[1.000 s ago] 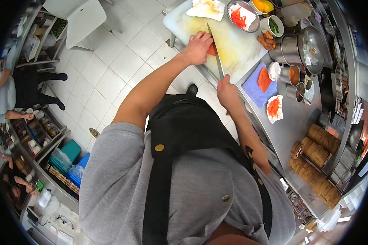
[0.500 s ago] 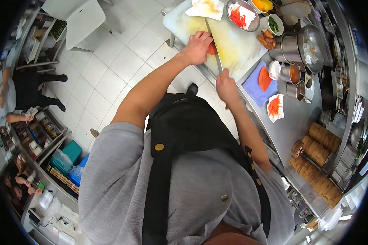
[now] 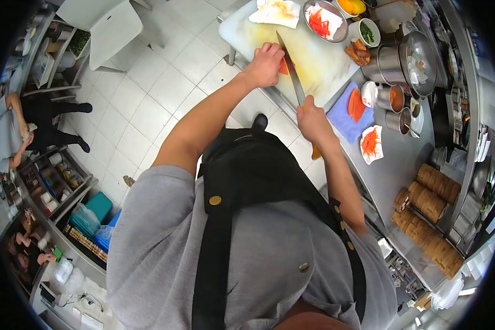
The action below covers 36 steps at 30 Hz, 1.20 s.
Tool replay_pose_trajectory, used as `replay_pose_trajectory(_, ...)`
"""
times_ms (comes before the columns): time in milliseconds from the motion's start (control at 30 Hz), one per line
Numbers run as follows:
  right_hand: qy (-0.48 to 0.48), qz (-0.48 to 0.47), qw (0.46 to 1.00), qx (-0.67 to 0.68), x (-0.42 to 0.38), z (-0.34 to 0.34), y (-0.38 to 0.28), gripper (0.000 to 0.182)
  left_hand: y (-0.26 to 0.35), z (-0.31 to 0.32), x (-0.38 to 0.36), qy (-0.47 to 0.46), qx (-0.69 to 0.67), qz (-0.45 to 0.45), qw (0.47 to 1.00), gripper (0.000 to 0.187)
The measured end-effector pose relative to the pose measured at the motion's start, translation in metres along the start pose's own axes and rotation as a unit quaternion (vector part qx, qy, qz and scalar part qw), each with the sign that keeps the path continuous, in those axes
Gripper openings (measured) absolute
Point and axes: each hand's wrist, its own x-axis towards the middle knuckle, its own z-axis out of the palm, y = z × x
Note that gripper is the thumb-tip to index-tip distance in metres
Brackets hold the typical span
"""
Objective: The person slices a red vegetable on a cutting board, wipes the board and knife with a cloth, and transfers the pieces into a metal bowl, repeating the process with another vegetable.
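My left hand (image 3: 265,66) lies with bent fingers over an orange-red vegetable piece (image 3: 284,67) on the white cutting board (image 3: 324,69). Most of that piece is hidden beneath the hand. In my right hand (image 3: 317,124) is a long kitchen knife (image 3: 295,74), gripped by its wooden handle. Its blade slants across the board just right of the orange-red piece, tip pointing away from me. Beside the board, another flat orange-red piece (image 3: 356,105) rests on a folded purple cloth (image 3: 341,118).
Red shreds lie on white paper in a metal bowl (image 3: 344,30) and on a paper sheet (image 3: 371,157). Along the counter stand metal pots (image 3: 374,71) and stacked bamboo steamers (image 3: 426,245). A white chair (image 3: 113,36) and a co-worker (image 3: 36,121) are at left.
My right hand has drawn the knife back toward me, and more of the handle shows. My left hand stays nearly in place. The co-worker's hands have come together.
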Motion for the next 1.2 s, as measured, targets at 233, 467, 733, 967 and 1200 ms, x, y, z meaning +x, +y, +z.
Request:
replay_pose_trajectory(233, 0.045, 0.021, 0.998, 0.048, 0.012, 0.058, 0.009, 0.028, -0.003, -0.003, 0.003, -0.010, -0.003, 0.000, 1.000, 0.042)
replay_pose_trajectory(467, 0.063, 0.017, 0.996, 0.058, 0.005, 0.033, 0.035, 0.027, 0.002, -0.009, -0.001, 0.040, -0.010, -0.037, 0.998, 0.047)
replay_pose_trajectory(733, 0.076, -0.019, 0.997, 0.012, -0.010, 0.016, 0.048, 0.025, 0.014, -0.031, 0.000, -0.120, 0.064, -0.005, 0.991, 0.060)
replay_pose_trajectory(967, 0.005, -0.007, 1.000, 0.012, 0.000, 0.005, 0.023, 0.027, 0.019, -0.028, 0.000, -0.115, 0.069, -0.041, 0.990, 0.059)
replay_pose_trajectory(1200, -0.034, 0.015, 0.999, 0.012, -0.004, -0.017, 0.003, 0.026, 0.015, -0.024, -0.004, -0.096, 0.060, -0.031, 0.993, 0.062)
